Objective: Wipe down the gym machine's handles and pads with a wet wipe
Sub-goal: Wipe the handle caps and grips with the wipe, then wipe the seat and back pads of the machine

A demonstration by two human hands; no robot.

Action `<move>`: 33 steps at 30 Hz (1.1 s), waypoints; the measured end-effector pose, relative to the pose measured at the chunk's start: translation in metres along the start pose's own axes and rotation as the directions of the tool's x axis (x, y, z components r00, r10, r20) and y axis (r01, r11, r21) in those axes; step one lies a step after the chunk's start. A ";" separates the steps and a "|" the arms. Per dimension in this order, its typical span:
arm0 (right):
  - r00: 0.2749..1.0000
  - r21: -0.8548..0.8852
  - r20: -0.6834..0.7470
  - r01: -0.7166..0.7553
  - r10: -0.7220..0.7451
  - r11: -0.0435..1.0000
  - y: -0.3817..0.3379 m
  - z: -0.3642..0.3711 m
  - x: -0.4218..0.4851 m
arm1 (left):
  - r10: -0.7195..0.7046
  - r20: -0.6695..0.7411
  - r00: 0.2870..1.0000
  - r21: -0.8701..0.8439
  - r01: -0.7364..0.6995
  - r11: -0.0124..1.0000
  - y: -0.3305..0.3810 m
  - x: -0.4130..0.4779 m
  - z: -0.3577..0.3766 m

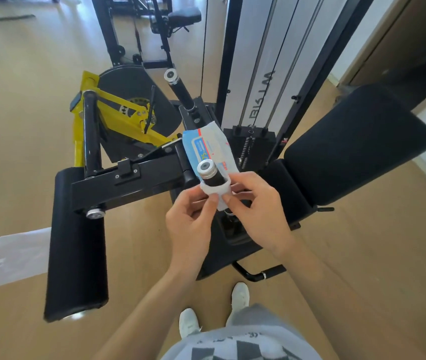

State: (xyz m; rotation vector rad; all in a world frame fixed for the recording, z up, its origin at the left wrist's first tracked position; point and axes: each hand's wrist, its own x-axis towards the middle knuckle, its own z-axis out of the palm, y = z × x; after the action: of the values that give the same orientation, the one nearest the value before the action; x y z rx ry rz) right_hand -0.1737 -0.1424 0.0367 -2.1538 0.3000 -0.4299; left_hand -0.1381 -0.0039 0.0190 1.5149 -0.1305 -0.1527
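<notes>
1. At the far left, the long black roller pad (pixel 76 242) lies across the end of the machine's arm. No wipe is on it, so we judge this pad not yet done.
2. Further back, the far handle (pixel 179 89) stands well apart from both hands and carries no wipe.
3. The left hand (pixel 191 224) pinches the left side of the wet wipe (pixel 217 190) between thumb and forefinger, pressing it against the grip. The other fingers curl beneath.
4. The near handle (pixel 208 172) points up toward us, chrome cap on top. The wet wipe forms a collar around the black grip just below that cap. The wipe pack (pixel 209 149) lies just behind the near handle, on the machine.
5. The right hand (pixel 256 211) pinches the right side of the same collar with its fingertips, closing the wrap.
6. To do this step well, we hold the collar closed all the way round. We then draw it down the full length of the grip with a slight twist, and finish over the cap. We do not let the loose tail bunch up, as that leaves strips of the grip untouched.
7. At the right, the large back pad (pixel 349 146) sits bare. For it we advise a clean fold or a fresh wipe.
</notes>
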 end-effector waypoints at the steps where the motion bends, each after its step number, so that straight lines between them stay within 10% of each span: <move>1: 1.000 -0.006 -0.020 -0.016 0.016 1.000 0.002 0.000 -0.002 | -0.017 0.005 1.000 0.008 0.017 1.000 -0.003 -0.003 0.000; 9: 0.985 0.132 0.073 -0.162 0.154 0.978 0.045 -0.036 -0.039 | -0.051 0.142 0.989 0.058 0.043 0.997 -0.026 -0.035 0.009; 19: 0.822 0.440 0.536 -0.467 0.193 0.767 0.111 -0.128 -0.015 | -0.096 0.159 0.983 0.081 0.084 0.993 -0.017 -0.038 0.099; 33: 0.796 0.489 0.509 -0.581 0.328 0.650 0.182 -0.201 0.042 | -0.128 0.023 0.991 0.258 0.118 0.959 -0.022 -0.041 0.213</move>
State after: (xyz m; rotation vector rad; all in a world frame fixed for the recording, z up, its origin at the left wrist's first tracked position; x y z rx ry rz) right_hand -0.2274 -0.4092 0.0051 -1.3692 0.4090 0.1890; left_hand -0.2175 -0.2068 0.0085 1.7800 -0.0895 -0.2743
